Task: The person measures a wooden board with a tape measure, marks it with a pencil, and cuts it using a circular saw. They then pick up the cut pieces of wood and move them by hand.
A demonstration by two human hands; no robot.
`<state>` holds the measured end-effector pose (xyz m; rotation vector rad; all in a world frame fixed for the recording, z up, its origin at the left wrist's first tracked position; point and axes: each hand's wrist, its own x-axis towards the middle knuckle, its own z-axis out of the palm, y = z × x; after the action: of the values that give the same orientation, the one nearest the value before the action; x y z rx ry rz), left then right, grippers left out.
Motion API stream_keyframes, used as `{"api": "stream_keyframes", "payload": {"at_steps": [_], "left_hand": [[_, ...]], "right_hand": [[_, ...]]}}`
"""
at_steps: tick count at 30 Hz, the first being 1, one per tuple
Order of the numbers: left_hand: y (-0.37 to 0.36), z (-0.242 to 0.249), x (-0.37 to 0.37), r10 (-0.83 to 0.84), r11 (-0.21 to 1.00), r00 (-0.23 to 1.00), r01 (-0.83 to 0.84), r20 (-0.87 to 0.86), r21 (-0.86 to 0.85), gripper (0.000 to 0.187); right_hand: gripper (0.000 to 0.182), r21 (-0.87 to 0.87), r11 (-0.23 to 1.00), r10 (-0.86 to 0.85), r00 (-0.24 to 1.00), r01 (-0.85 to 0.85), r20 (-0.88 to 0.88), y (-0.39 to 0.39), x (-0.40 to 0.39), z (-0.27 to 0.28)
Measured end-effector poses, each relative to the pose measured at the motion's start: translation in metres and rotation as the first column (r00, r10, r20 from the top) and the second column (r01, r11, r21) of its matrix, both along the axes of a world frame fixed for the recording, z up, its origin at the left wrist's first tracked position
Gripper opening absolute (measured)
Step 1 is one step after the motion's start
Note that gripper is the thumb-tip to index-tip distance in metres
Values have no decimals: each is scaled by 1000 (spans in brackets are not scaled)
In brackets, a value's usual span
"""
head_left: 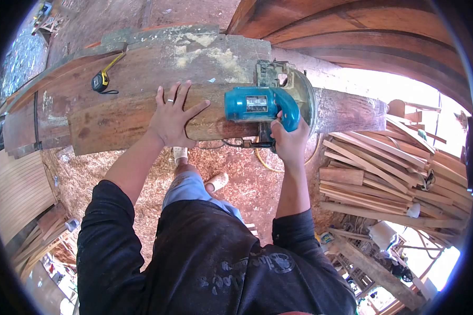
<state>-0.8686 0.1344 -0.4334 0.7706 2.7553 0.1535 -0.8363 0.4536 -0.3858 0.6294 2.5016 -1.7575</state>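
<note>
My right hand (289, 137) is wrapped round the rear handle of a teal circular saw (255, 104). The saw's metal base and blade guard (299, 89) sit at the right end of a reddish-brown wooden board (115, 122). Flat on that board, fingers spread, lies my left hand (176, 116), a ring on one finger. It is just left of the saw's motor, not touching it. The blade itself is hidden. Farther left on the workbench (147, 58) lies a black and yellow tape measure (100, 81) with some yellow tape pulled out.
Sawdust (205, 39) lies on the bench's far part. A large curved wooden structure (362, 31) rises at the upper right. Stacked wood strips (373, 168) are on the right, grooved panels (18, 194) on the left. A yellow cord (268, 167) runs over the shavings-covered ground below.
</note>
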Motion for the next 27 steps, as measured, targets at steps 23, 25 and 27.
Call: {"api": "stream_keyframes", "payload": {"at_steps": [23, 25, 27], "left_hand": [[-3, -5, 2, -4, 999, 1000, 4, -26, 37, 121], [-3, -4, 0, -2, 999, 999, 4, -38, 49, 120], [-3, -3, 1, -6, 998, 999, 8, -37, 57, 120]], "right_hand": [[29, -38, 999, -17, 1000, 17, 0, -4, -9, 2], [35, -30, 999, 13, 1000, -14, -16, 0, -10, -4], [39, 3, 1000, 31, 999, -31, -8, 3, -8, -9]]}}
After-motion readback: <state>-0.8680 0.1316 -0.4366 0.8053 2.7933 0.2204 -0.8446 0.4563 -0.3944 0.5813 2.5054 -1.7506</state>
